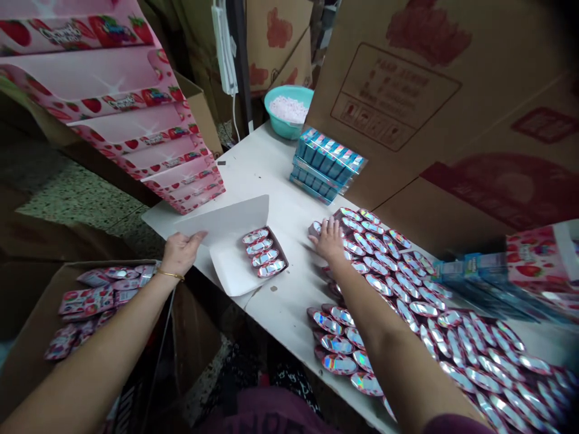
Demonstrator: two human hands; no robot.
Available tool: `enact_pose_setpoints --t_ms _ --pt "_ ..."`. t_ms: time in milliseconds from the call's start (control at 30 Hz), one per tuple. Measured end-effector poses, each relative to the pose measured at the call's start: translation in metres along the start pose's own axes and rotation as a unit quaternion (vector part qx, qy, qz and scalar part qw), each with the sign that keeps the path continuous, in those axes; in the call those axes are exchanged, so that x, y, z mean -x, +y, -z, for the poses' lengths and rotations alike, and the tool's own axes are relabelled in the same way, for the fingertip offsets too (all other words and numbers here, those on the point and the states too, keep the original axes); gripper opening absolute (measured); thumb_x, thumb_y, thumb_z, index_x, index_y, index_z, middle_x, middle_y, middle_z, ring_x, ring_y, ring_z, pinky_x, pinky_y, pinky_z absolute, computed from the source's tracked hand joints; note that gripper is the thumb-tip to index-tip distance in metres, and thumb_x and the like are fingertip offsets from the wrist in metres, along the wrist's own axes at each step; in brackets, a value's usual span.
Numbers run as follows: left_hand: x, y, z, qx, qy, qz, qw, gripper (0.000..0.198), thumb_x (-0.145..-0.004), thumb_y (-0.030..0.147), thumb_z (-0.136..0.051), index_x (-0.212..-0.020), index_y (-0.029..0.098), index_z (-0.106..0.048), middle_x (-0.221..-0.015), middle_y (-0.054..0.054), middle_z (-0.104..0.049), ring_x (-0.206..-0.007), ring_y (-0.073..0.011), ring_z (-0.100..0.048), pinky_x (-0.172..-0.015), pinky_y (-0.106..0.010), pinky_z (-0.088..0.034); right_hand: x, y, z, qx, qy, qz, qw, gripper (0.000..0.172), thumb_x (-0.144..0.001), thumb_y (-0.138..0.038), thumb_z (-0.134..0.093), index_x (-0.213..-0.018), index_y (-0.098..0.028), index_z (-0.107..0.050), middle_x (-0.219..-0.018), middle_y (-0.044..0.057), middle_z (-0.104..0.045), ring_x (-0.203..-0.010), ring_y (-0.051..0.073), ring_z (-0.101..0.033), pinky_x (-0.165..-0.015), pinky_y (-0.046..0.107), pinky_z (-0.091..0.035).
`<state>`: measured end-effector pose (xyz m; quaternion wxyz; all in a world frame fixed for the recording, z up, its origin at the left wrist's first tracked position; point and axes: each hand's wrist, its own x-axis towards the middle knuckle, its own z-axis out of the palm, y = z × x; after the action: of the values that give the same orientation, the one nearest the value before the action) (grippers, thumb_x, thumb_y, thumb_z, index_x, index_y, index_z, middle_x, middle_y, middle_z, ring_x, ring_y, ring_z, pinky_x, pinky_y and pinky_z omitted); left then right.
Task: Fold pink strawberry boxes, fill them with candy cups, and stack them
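My left hand (181, 253) is closed on the raised lid edge of a white-lined carton (226, 253) lying on the table. Inside the carton, a row of several small packs with shiny silver ends (265, 252) stands against its right side. My right hand (329, 241) rests at the near left corner of a large group of similar silver-ended packs (375, 262). Its fingers curl over the packs at the end of a row, with the thumb on the near side; the palm hides part of them.
A tall stack of pink strawberry-print boxes (149, 129) leans at left. Blue wrapped packs (325, 163) and a teal bowl of white bits (289, 111) stand at the back. Big brown cartons (429, 108) wall the right. An open carton of pink packs (88, 301) sits lower left.
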<state>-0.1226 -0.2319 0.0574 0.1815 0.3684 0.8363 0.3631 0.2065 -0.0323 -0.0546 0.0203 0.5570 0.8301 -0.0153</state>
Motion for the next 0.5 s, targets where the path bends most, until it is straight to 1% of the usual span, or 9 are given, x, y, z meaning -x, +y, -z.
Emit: enact_pose_setpoints --t_ms 100,133,200,267,300,400,433,500 --pt "0.001 0.005 0.000 -0.057 0.002 0.019 0.998 0.049 -0.067 0.048 -0.052 -0.032 0.020 -0.031 -0.035 0.004 -0.023 -0.039 -0.0096 -0.028 -0.044 -0.025 -0.021 0.004 -0.012 0.003 -0.007 -0.025 0.061 0.998 0.081 -0.083 -0.059 -0.029 -0.138 -0.002 -0.018 -0.145 0.020 -0.013 -0.133 0.032 -0.009 -0.105 0.048 -0.014" --pt "0.001 0.006 0.000 -0.063 0.001 0.020 0.998 0.049 -0.067 0.048 -0.051 -0.032 0.020 -0.031 -0.036 0.004 -0.022 -0.039 -0.0096 -0.028 -0.044 -0.025 -0.021 0.003 -0.014 0.005 -0.007 -0.033 0.072 0.997 0.083 -0.081 -0.061 -0.031 -0.139 -0.004 -0.016 -0.146 0.019 -0.013 -0.133 0.031 -0.009 -0.104 0.050 -0.013" --pt "0.001 0.007 -0.001 -0.064 0.004 0.018 0.998 0.049 -0.067 0.049 -0.051 -0.033 0.020 -0.030 -0.037 0.004 -0.022 -0.040 -0.0096 -0.028 -0.045 -0.025 -0.021 -0.003 -0.015 0.009 -0.011 -0.038 0.071 0.997 0.090 -0.077 -0.067 -0.032 -0.140 -0.008 -0.013 -0.146 0.018 -0.014 -0.133 0.032 -0.011 -0.102 0.054 -0.013" --pt "0.001 0.008 -0.002 -0.054 0.013 0.017 0.998 0.047 -0.067 0.049 -0.050 -0.034 0.020 -0.031 -0.037 0.004 -0.023 -0.040 -0.0097 -0.028 -0.045 -0.025 -0.021 -0.008 -0.017 0.010 -0.024 -0.026 0.064 0.997 0.092 -0.073 -0.071 -0.034 -0.140 -0.009 -0.016 -0.143 0.019 -0.022 -0.129 0.036 -0.017 -0.098 0.057 -0.020" --pt "0.001 0.008 -0.002 -0.047 0.018 0.019 0.999 0.047 -0.067 0.049 -0.051 -0.035 0.020 -0.032 -0.037 0.004 -0.024 -0.040 -0.0096 -0.029 -0.044 -0.025 -0.022 -0.011 -0.019 0.009 -0.030 -0.013 0.068 0.997 0.090 -0.073 -0.070 -0.035 -0.139 -0.010 -0.020 -0.139 0.020 -0.028 -0.126 0.037 -0.023 -0.095 0.056 -0.024" --pt "0.004 0.011 -0.003 -0.025 0.026 0.014 0.999 0.047 -0.068 0.047 -0.052 -0.036 0.020 -0.030 -0.037 0.005 -0.023 -0.040 -0.0083 -0.027 -0.043 -0.024 -0.021 -0.010 -0.021 0.006 -0.041 0.032 0.088 0.995 0.076 -0.078 -0.062 -0.038 -0.136 -0.013 -0.029 -0.124 0.020 -0.044 -0.111 0.036 -0.039 -0.089 0.054 -0.031" --pt "0.004 0.012 -0.003 -0.017 0.026 0.009 0.999 0.047 -0.068 0.045 -0.053 -0.036 0.020 -0.028 -0.036 0.005 -0.022 -0.039 -0.0078 -0.026 -0.042 -0.024 -0.021 -0.007 -0.019 0.005 -0.048 0.037 0.097 0.993 0.073 -0.079 -0.061 -0.039 -0.135 -0.014 -0.031 -0.119 0.019 -0.047 -0.107 0.034 -0.043 -0.087 0.053 -0.034" --pt "0.005 0.014 -0.002 0.002 0.018 -0.001 1.000 0.047 -0.068 0.042 -0.054 -0.036 0.020 -0.027 -0.035 0.006 -0.022 -0.039 -0.0072 -0.026 -0.041 -0.023 -0.023 0.001 -0.013 0.009 -0.081 0.037 0.111 0.990 0.072 -0.078 -0.060 -0.042 -0.132 -0.014 -0.035 -0.112 0.018 -0.050 -0.100 0.032 -0.046 -0.084 0.049 -0.038"
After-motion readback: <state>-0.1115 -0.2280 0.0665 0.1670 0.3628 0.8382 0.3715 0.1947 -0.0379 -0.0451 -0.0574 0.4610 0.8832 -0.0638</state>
